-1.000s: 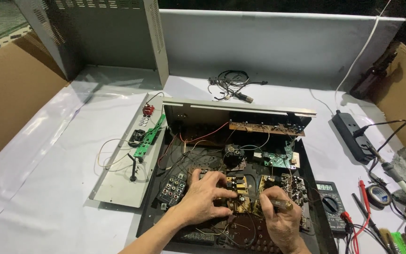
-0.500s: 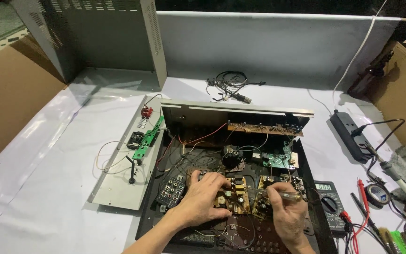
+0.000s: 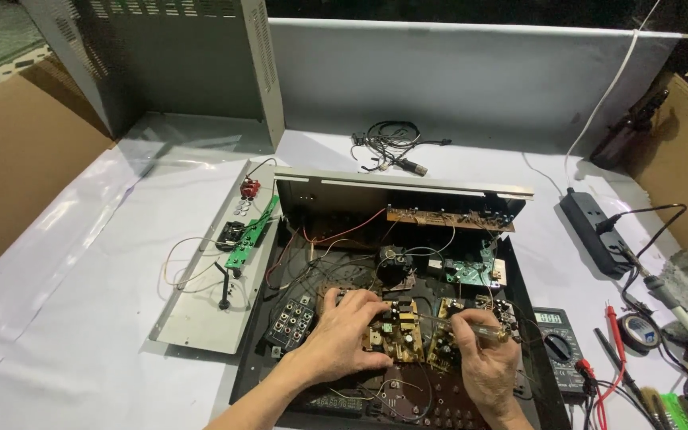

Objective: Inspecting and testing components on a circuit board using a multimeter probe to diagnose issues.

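Both your hands work inside an open black chassis (image 3: 258, 362) on a white-covered bench. Your left hand (image 3: 342, 334) lies flat, fingers spread and slightly curled, pressing on the near-left edge of a tan circuit board (image 3: 396, 333); it grips nothing that can be seen. Your right hand (image 3: 483, 360) is curled tight around a clear-handled screwdriver (image 3: 455, 324), whose long axis runs nearly level, tip pointing left toward your left fingertips and over the gap between two boards.

Two tan boards sit side by side under your fingers, the second (image 3: 445, 344) just right of the first. Beyond your fingertips lie a tangle of red and black wires (image 3: 344, 239), a small green board (image 3: 471, 271) and a long brown strip board (image 3: 449, 219) along the raised back wall. Left of your left hand, a block of jack sockets (image 3: 292, 318) sits inside the case; farther left, a detached grey panel (image 3: 201, 310) carries one green board (image 3: 252, 232).

Right of your right hand, one multimeter (image 3: 555, 346) touches the chassis edge, its red probes (image 3: 611, 326) beside it. One black power strip (image 3: 595, 231), a soldering iron (image 3: 678, 306) and a roll of tape (image 3: 639, 330) lie farther right. A loose cable bundle (image 3: 392, 143) rests well beyond the case.
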